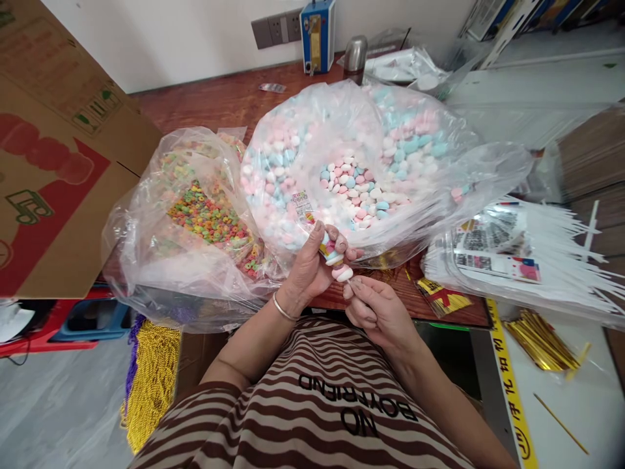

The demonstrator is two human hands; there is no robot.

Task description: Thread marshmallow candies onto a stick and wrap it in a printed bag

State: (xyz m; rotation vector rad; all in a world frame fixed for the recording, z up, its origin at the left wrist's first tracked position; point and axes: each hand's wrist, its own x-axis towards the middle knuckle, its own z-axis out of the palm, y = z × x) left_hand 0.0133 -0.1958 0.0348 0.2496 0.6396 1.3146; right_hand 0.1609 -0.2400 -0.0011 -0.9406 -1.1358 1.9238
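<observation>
My left hand (pixel 319 260) is closed around a small column of stacked candies (pixel 334 258), with pink, white, blue and yellow pieces showing between the thumb and fingers. A small printed label or wrapper (pixel 303 207) shows just beyond its upper end. Below the lowest pink-and-white piece, my right hand (pixel 375 301) is closed in a pinch; what lies between thumb and finger is too small to make out. Right behind my hands lies an open clear bag of pink, white and blue candies (pixel 349 182). To its left, another clear bag holds colourful ring-shaped pieces (pixel 209 218).
White sticks (pixel 551 241) fill a clear bag on the right. Gold twist ties (pixel 541 342) lie below it, and a smaller gold packet (pixel 442 298) sits on the table edge. A cardboard box (pixel 63 163) stands left; a blue device (pixel 317 39) and metal flask (pixel 355 57) stand behind.
</observation>
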